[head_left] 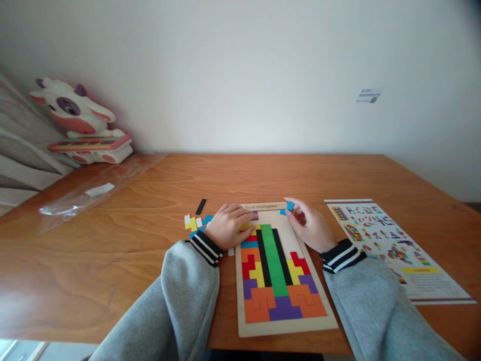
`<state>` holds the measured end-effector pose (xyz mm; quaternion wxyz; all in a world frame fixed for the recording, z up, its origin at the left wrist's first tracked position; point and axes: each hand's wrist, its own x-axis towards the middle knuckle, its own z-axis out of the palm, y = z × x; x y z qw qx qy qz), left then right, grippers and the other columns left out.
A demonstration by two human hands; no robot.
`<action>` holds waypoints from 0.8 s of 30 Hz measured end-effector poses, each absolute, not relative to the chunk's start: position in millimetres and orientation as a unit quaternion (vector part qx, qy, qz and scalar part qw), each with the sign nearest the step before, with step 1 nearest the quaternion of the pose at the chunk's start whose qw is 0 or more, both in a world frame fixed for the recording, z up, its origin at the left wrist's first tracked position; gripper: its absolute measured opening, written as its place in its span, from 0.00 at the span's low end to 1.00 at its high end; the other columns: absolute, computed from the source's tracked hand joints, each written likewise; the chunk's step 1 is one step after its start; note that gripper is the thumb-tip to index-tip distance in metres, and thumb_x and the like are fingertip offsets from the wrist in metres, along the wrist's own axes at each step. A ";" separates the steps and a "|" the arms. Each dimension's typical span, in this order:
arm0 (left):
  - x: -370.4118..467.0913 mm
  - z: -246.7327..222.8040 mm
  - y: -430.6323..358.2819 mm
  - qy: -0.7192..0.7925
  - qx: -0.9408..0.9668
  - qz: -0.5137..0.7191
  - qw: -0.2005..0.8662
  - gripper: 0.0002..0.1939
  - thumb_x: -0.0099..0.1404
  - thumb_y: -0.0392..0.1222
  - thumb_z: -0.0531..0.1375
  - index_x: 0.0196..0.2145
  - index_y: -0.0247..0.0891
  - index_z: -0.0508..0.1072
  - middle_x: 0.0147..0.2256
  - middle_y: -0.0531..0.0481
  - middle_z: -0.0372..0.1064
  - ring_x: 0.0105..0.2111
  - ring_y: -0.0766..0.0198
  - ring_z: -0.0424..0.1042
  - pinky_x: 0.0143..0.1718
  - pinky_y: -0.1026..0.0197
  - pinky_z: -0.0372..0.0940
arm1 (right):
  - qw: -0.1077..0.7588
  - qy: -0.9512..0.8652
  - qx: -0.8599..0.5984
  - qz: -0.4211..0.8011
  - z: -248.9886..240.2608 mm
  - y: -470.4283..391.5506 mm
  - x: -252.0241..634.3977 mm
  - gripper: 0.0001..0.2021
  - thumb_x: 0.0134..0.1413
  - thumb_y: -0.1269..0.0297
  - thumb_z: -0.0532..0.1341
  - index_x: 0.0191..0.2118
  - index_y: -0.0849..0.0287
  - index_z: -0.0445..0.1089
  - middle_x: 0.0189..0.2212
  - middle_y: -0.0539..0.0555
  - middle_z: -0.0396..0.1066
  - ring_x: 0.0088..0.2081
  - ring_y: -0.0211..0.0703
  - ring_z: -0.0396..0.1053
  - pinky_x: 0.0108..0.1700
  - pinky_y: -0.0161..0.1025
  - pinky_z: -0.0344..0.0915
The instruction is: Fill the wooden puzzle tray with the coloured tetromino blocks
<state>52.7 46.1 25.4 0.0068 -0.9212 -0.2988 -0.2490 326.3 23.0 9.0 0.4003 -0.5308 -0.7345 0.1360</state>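
A wooden puzzle board [287, 327] lies on the table before me, partly filled with coloured pieces. Long green [274, 260] and black strips run up its middle. Across the board's upper left edge lies my left hand [230, 224], fingers stretched out and flat, covering some pieces there. My right hand [310, 225] pinches a blue puzzle piece [290, 206] between thumb and fingers above the board's upper right corner. Just below it a bit of blue [282, 212] shows; whether it belongs to the same piece I cannot tell. The bare upper right of the board is pale.
Loose yellow [193, 224], blue and white pieces lie left of my left hand, with a black strip [201, 206] behind them. A printed pattern sheet [394, 245] is at the right. A clear plastic bag [112, 183] and a cow-shaped toy keyboard [90, 143] are at the far left.
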 end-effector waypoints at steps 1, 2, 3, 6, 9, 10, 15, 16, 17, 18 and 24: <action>50.1 26.4 45.3 -0.300 -0.920 -0.251 0.005 0.14 0.71 0.46 0.57 0.48 0.39 0.76 0.45 0.44 0.78 0.44 0.56 0.75 0.45 0.53 0.67 | 0.400 -0.734 -0.532 0.136 8.9 23.1 326.5 0.18 0.64 0.59 0.57 0.56 0.58 0.68 0.32 0.53 0.73 0.31 0.43 0.73 0.34 0.40 0.69; 46.7 27.1 44.6 -0.300 -0.919 -0.255 0.006 0.14 0.71 0.46 0.57 0.48 0.39 0.77 0.45 0.44 0.78 0.43 0.56 0.75 0.44 0.53 0.67 | 0.400 -0.733 -0.533 0.136 8.8 23.2 326.6 0.18 0.64 0.59 0.57 0.56 0.57 0.68 0.32 0.53 0.73 0.31 0.43 0.73 0.34 0.40 0.69; 42.7 27.7 44.0 -0.300 -0.917 -0.262 0.007 0.13 0.71 0.46 0.57 0.47 0.39 0.77 0.44 0.44 0.78 0.43 0.56 0.75 0.44 0.53 0.68 | 0.400 -0.732 -0.534 0.137 8.6 23.2 326.8 0.18 0.64 0.59 0.57 0.56 0.57 0.68 0.32 0.53 0.73 0.32 0.43 0.73 0.34 0.40 0.69; 26.8 27.7 43.0 -0.296 -0.911 -0.288 0.011 0.11 0.70 0.43 0.58 0.46 0.38 0.77 0.43 0.45 0.79 0.42 0.57 0.75 0.43 0.53 0.69 | 0.404 -0.725 -0.538 0.145 7.6 23.2 327.7 0.17 0.63 0.58 0.58 0.54 0.58 0.68 0.31 0.53 0.74 0.32 0.44 0.73 0.34 0.40 0.69; 10.1 26.7 43.0 -0.287 -0.905 -0.312 0.011 0.09 0.69 0.40 0.59 0.44 0.38 0.77 0.42 0.45 0.79 0.40 0.58 0.75 0.44 0.54 0.70 | 0.413 -0.710 -0.546 0.164 6.0 23.3 328.7 0.17 0.62 0.55 0.60 0.52 0.58 0.68 0.32 0.54 0.75 0.32 0.44 0.74 0.34 0.40 0.69; 5.7 26.3 43.1 -0.286 -0.904 -0.319 0.009 0.08 0.69 0.39 0.59 0.44 0.38 0.76 0.42 0.46 0.79 0.40 0.59 0.75 0.44 0.54 0.71 | 0.420 -0.704 -0.546 0.172 5.8 23.6 328.9 0.17 0.61 0.54 0.61 0.52 0.58 0.68 0.32 0.54 0.76 0.33 0.45 0.74 0.34 0.41 0.69; 0.3 25.5 42.1 -0.292 -0.898 -0.330 -0.005 0.07 0.69 0.37 0.59 0.42 0.38 0.76 0.40 0.47 0.79 0.39 0.60 0.75 0.43 0.55 0.71 | 0.469 -0.666 -0.533 0.228 16.1 28.3 324.9 0.17 0.58 0.51 0.64 0.47 0.56 0.70 0.38 0.56 0.78 0.38 0.46 0.76 0.40 0.42 0.71; 1.8 25.4 41.4 -0.289 -0.900 -0.326 -0.010 0.07 0.69 0.37 0.59 0.43 0.38 0.76 0.40 0.46 0.79 0.39 0.60 0.75 0.43 0.55 0.72 | 0.469 -0.663 -0.531 0.240 20.8 29.7 322.4 0.15 0.58 0.51 0.64 0.44 0.56 0.72 0.38 0.56 0.78 0.38 0.46 0.76 0.40 0.42 0.71; 3.5 25.4 40.6 -0.285 -0.903 -0.322 -0.015 0.07 0.69 0.37 0.58 0.43 0.38 0.76 0.41 0.46 0.78 0.39 0.60 0.75 0.43 0.55 0.72 | 0.462 -0.665 -0.530 0.251 25.8 31.0 319.1 0.15 0.59 0.50 0.64 0.42 0.56 0.73 0.38 0.56 0.79 0.38 0.46 0.76 0.40 0.42 0.71; 5.3 25.3 39.7 -0.282 -0.905 -0.319 -0.020 0.08 0.69 0.37 0.58 0.43 0.38 0.76 0.41 0.46 0.78 0.40 0.60 0.75 0.44 0.55 0.72 | 0.451 -0.669 -0.529 0.263 30.8 32.3 315.3 0.15 0.59 0.50 0.64 0.42 0.56 0.74 0.37 0.55 0.79 0.37 0.46 0.76 0.40 0.42 0.71; 10.9 23.0 35.3 -0.285 -0.904 -0.317 -0.034 0.08 0.70 0.38 0.58 0.43 0.39 0.77 0.41 0.46 0.79 0.40 0.59 0.75 0.44 0.55 0.72 | 0.450 -0.643 -0.501 0.365 41.4 34.2 289.7 0.20 0.53 0.49 0.67 0.45 0.58 0.73 0.34 0.54 0.79 0.36 0.45 0.77 0.41 0.42 0.74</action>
